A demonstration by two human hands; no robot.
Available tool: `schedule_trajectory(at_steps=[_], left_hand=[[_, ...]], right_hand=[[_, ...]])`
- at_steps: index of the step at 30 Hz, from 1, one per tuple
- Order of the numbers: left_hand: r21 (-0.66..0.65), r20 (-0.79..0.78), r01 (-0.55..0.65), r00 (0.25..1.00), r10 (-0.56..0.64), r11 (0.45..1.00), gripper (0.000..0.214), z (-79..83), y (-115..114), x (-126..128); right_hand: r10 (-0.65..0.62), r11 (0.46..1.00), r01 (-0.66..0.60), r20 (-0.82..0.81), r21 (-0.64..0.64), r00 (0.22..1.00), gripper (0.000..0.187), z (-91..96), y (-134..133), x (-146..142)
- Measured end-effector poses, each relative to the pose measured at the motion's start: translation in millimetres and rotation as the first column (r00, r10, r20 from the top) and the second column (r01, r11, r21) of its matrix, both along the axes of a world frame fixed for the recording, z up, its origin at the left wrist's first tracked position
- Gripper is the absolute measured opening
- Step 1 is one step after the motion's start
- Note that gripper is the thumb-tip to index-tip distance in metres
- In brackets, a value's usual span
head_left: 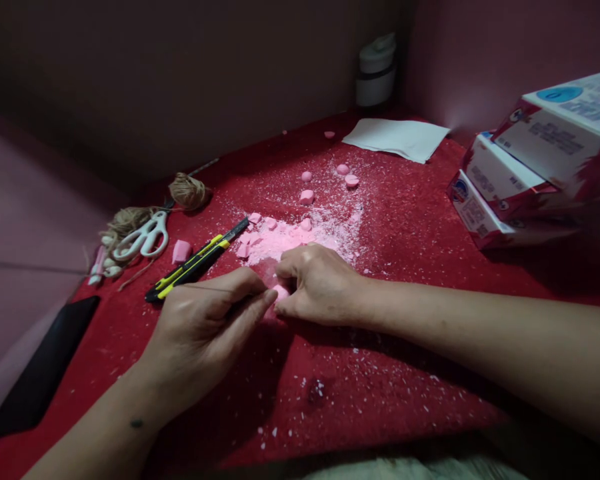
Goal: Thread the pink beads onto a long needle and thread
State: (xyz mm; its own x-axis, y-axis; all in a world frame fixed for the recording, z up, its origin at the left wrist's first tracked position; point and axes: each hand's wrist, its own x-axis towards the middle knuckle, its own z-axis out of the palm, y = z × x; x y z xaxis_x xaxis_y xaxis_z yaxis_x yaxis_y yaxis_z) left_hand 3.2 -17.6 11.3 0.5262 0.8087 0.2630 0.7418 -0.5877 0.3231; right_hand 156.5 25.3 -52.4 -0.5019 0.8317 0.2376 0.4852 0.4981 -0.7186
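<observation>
On the red cloth-covered table [420, 227], the small pink chalky piece [281, 293] sits between the pile and the near edge, gripped between thumb and fingers of the right hand [315, 283]. The left hand [220, 313] pinches a thin, dark, needle-like rod [207, 289], its tip too hidden to tell whether it touches the piece. Much cutting looks done: a heap of pale pink shavings [285, 239] lies beyond the hands, and rounded pink pieces [343, 170] stand apart toward the far edge, seemingly already shaped. Work on the held piece appears unfinished. A blocky pink chunk [181, 252] toward the left edge looks uncarved, beside the yellow-and-black box cutter [197, 267], which lies out of both hands, blade showing.
</observation>
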Motion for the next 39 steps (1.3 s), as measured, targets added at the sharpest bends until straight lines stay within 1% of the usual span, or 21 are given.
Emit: schedule_trajectory(at_steps=[1, 3, 4, 5, 6, 8, 10, 14, 16, 18, 21, 23, 25, 28, 31, 35, 39], left_hand=[[0.029, 0.016, 0.026, 1.0, -0.027, 0.999, 0.011, -2.0, 2.2, -0.1], [0.097, 0.033, 0.035, 0.999, -0.038, 0.995, 0.006, -6.5, 7.3, -2.9], [0.131, 0.036, 0.02, 0.999, -0.025, 0.991, 0.005, -8.5, 9.5, -5.2], [0.157, 0.008, -0.038, 0.999, 0.037, 0.987, 0.005, -9.9, 11.1, -7.7], [0.177, 0.012, -0.065, 0.998, 0.064, 0.982, 0.006, -10.6, 11.9, -10.1], [0.181, -0.001, -0.12, 0.992, 0.122, 0.976, 0.007, -10.0, 10.7, -13.5], [0.164, -0.016, -0.128, 0.991, 0.132, 0.978, 0.009, -7.3, 6.4, -13.7], [0.114, -0.078, -0.037, 0.996, 0.046, 0.993, 0.015, -1.4, -3.5, -4.9], [0.104, -0.089, -0.026, 0.995, 0.035, 0.994, 0.018, -0.5, -5.5, 0.9], [0.107, -0.079, -0.015, 0.997, 0.024, 0.994, 0.017, -1.4, -4.7, 5.1], [0.157, -0.071, 0.0, 0.997, 0.012, 0.988, 0.008, -4.6, 0.5, 5.9], [0.194, -0.074, -0.024, 0.997, 0.039, 0.981, 0.007, -6.8, 5.1, 3.3], [0.203, -0.058, -0.074, 0.994, 0.088, 0.976, 0.01, -8.8, 9.8, -0.9], [0.182, -0.029, -0.14, 0.989, 0.147, 0.973, 0.015, -11.1, 15.1, -7.6], [0.165, -0.019, -0.157, 0.987, 0.163, 0.974, 0.015, -10.8, 15.9, -12.1], [0.117, -0.039, -0.107, 0.993, 0.113, 0.987, 0.013, -4.9, 9.6, -11.7], [0.036, -0.061, -0.03, 0.998, 0.032, 0.999, 0.017, 1.0, 1.7, -5.6]], right_hand=[[0.002, 1.0, -0.002, 0.003, -0.001, 1.0, 0.01, 0.2, -0.2, 0.0], [0.009, 1.0, -0.009, 0.008, -0.01, 1.0, 0.009, 0.5, -0.4, -0.1], [0.009, 1.0, -0.009, 0.009, -0.011, 1.0, 0.009, 0.5, -0.5, -0.2], [0.005, 1.0, -0.005, 0.007, -0.007, 1.0, 0.008, 0.4, -0.6, -0.3], [-0.001, 1.0, 0.001, 0.004, 0.001, 1.0, 0.009, 0.1, -0.7, -0.4], [-0.009, 1.0, 0.009, -0.005, 0.014, 1.0, 0.009, -0.5, -0.8, -0.6], [-0.01, 1.0, 0.01, -0.008, 0.014, 1.0, 0.009, -0.8, -0.6, -0.7], [-0.005, 1.0, 0.005, 0.012, -0.004, 1.0, 0.01, -0.2, -0.2, -0.5], [-0.005, 1.0, 0.005, 0.017, -0.002, 1.0, 0.01, -0.1, 0.0, -0.4], [-0.003, 1.0, 0.003, 0.019, 0.007, 1.0, 0.009, -0.2, 0.1, -0.2], [0.008, 1.0, -0.008, 0.022, 0.002, 1.0, 0.01, -0.2, 0.2, 0.2], [0.012, 1.0, -0.012, 0.022, -0.009, 1.0, 0.011, 0.3, 0.2, 0.4], [0.009, 1.0, -0.009, 0.02, -0.01, 1.0, 0.01, 0.7, 0.1, 0.3], [-0.005, 1.0, 0.005, 0.011, -0.001, 1.0, 0.009, 0.6, 0.0, -0.5], [-0.02, 1.0, 0.02, -0.001, 0.013, 1.0, 0.011, -0.1, 0.0, -1.5], [-0.012, 1.0, 0.012, 0.001, 0.001, 1.0, 0.008, 0.3, 0.2, -1.1], [-0.015, 1.0, 0.015, -0.004, -0.007, 1.0, 0.007, 1.6, 0.1, 0.2]])
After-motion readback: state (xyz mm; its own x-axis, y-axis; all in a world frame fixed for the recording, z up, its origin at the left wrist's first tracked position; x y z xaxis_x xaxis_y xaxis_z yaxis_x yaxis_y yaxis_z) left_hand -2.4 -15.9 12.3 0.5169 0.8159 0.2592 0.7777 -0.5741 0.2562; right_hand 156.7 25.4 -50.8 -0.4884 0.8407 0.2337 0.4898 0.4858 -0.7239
